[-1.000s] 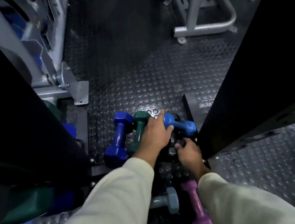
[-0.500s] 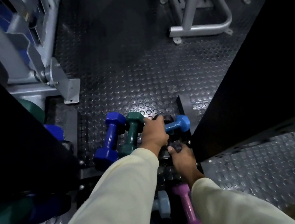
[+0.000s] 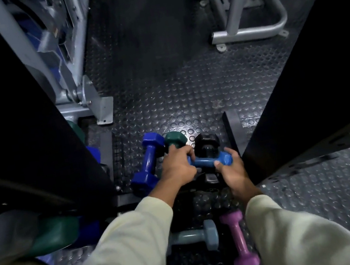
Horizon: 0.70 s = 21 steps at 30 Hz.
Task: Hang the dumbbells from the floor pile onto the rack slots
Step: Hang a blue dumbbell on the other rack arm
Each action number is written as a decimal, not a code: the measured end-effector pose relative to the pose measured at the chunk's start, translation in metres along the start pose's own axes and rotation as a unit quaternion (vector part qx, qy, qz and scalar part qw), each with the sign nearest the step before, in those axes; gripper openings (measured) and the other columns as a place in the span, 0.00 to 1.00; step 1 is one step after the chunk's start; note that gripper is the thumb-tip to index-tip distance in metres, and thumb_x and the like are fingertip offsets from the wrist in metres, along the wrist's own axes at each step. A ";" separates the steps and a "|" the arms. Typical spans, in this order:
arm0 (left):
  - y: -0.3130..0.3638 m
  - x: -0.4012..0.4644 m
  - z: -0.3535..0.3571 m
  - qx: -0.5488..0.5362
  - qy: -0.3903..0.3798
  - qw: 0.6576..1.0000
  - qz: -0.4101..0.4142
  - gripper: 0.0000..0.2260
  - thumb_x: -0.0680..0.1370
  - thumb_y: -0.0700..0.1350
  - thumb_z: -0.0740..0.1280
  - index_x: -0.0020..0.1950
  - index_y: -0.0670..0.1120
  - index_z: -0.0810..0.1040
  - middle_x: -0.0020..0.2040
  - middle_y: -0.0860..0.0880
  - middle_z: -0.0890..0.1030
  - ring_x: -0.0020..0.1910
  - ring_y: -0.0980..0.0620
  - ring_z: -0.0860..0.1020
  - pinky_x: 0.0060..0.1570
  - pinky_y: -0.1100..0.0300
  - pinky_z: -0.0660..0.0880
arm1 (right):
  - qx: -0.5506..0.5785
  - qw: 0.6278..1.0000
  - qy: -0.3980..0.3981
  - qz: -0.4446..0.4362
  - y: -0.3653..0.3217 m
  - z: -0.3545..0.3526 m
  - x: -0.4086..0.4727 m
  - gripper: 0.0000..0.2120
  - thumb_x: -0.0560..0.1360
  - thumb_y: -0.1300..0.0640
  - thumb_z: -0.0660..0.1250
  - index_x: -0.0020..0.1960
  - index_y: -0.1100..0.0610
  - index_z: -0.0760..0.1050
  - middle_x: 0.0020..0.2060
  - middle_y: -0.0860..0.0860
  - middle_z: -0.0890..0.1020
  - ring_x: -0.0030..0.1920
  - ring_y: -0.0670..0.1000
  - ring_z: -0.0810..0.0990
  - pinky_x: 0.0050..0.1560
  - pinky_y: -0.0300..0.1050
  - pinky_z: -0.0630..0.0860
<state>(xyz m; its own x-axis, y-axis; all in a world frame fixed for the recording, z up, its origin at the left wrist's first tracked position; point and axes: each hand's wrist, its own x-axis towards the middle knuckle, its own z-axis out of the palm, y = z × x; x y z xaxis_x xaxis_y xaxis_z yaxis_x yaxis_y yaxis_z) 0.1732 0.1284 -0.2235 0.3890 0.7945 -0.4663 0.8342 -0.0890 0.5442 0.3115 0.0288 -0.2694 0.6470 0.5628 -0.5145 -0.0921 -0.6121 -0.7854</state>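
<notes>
Together left hand [image 3: 179, 166], right hand [image 3: 232, 169] grip one light-blue dumbbell [image 3: 209, 160].

Six dumbbells show between the dark rack panels: one dark blue dumbbell [image 3: 147, 160], one green dumbbell [image 3: 175, 139], one black dumbbell [image 3: 206, 144], one bright blue dumbbell [image 3: 207, 161], one grey-blue dumbbell [image 3: 197, 236] and one purple dumbbell [image 3: 239, 240]. Two hands are in view, the left hand [image 3: 179, 169] and the right hand [image 3: 232, 173]. There are two pale sleeves, the left sleeve [image 3: 120, 254] and the right sleeve [image 3: 304, 233].
</notes>
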 end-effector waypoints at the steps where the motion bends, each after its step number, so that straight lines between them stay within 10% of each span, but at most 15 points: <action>1: -0.001 -0.005 0.000 -0.007 0.012 1.000 -0.015 0.19 0.69 0.38 0.76 0.51 0.58 0.76 0.57 0.51 0.70 0.51 0.47 0.77 0.53 0.53 0.78 | -0.013 1.000 0.003 0.003 0.000 0.000 0.000 0.30 0.80 0.62 0.71 0.79 0.55 0.65 0.69 0.56 0.76 0.63 0.56 0.79 0.72 0.54 0.73; 6: -0.013 -0.030 -0.015 -0.158 0.112 0.975 -0.104 0.32 0.67 0.37 0.74 0.71 0.52 0.75 0.62 0.47 0.80 0.58 0.44 0.80 0.62 0.50 0.78 | -0.040 0.999 -0.011 -0.029 -0.024 0.002 -0.021 0.20 0.76 0.59 0.75 0.66 0.57 0.79 0.55 0.55 0.85 0.51 0.54 0.82 0.58 0.50 0.80; 15: -0.008 -0.104 -0.070 -0.359 0.113 0.921 -0.105 0.33 0.71 0.31 0.75 0.74 0.51 0.76 0.56 0.49 0.82 0.43 0.58 0.79 0.34 0.69 0.73 | 0.132 0.980 -0.116 -0.094 -0.079 -0.025 -0.089 0.20 0.73 0.64 0.77 0.62 0.52 0.78 0.50 0.53 0.83 0.45 0.52 0.83 0.56 0.57 0.83; 21: 0.008 -0.153 -0.081 -0.376 0.115 0.919 -0.030 0.29 0.77 0.37 0.74 0.76 0.55 0.73 0.58 0.50 0.83 0.53 0.50 0.82 0.55 0.54 0.81 | 0.149 0.974 -0.094 -0.144 -0.097 -0.057 -0.145 0.20 0.71 0.52 0.81 0.60 0.43 0.79 0.52 0.52 0.86 0.43 0.52 0.83 0.47 0.54 0.83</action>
<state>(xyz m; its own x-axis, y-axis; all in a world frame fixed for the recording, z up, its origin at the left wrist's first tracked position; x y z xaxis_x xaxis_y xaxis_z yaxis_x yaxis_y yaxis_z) 0.0882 0.0548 -0.0913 0.1857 0.8981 -0.3987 0.3124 0.3307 0.8905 0.2693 -0.0253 -0.0989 0.5312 0.7963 -0.2894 -0.1598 -0.2413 -0.9572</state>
